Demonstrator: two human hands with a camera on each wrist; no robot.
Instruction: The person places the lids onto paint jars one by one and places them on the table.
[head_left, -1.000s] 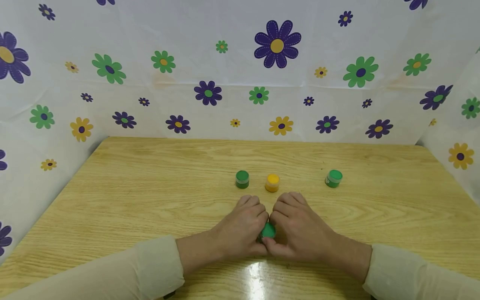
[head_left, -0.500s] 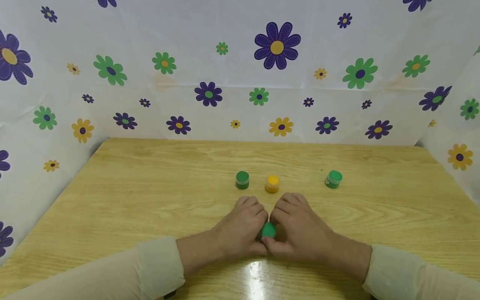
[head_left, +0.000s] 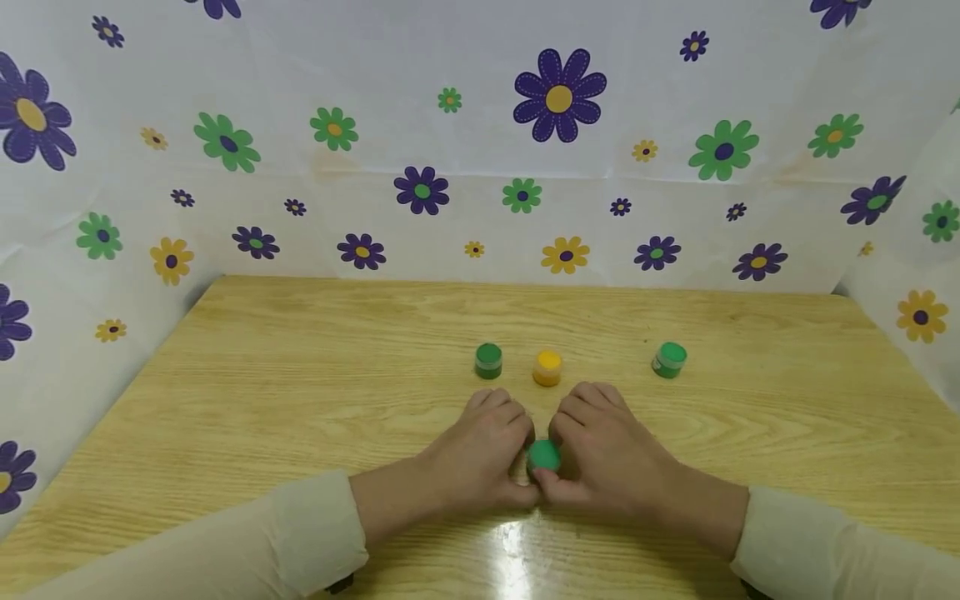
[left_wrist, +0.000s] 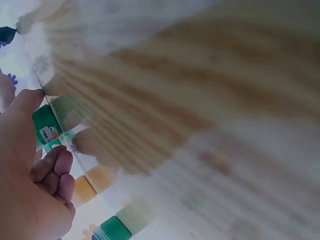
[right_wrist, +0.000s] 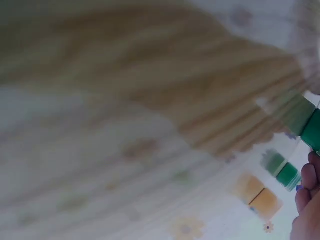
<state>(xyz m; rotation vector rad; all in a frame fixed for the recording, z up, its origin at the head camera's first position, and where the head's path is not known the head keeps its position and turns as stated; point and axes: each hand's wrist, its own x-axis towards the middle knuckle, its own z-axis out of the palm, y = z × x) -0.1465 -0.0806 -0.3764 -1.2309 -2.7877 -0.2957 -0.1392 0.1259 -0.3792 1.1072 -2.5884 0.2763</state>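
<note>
Low over the near middle of the table, my right hand [head_left: 611,450] holds a small green paint jar [head_left: 544,457], thumb at its near side and curled fingers behind it. My left hand [head_left: 480,454] is close on the jar's left, fingers loosely bent, thumb stretched toward the right thumb. A gap shows between the left fingers and the jar. The left wrist view shows the jar's printed label [left_wrist: 50,134] beyond the left thumb and fingers. Only the right fingertips [right_wrist: 312,172] and part of the jar appear at the right wrist view's edge.
Behind the hands stand a dark green jar [head_left: 488,361] and a yellow jar [head_left: 547,367]; another light green jar [head_left: 669,360] is farther right. The wooden table [head_left: 300,358] ends at a white flowered cloth [head_left: 480,133] on the back and sides.
My left fingers have drawn slightly left, away from the jar, widening the gap between the hands. The jar stays with my right hand, shifting slightly right in view.
</note>
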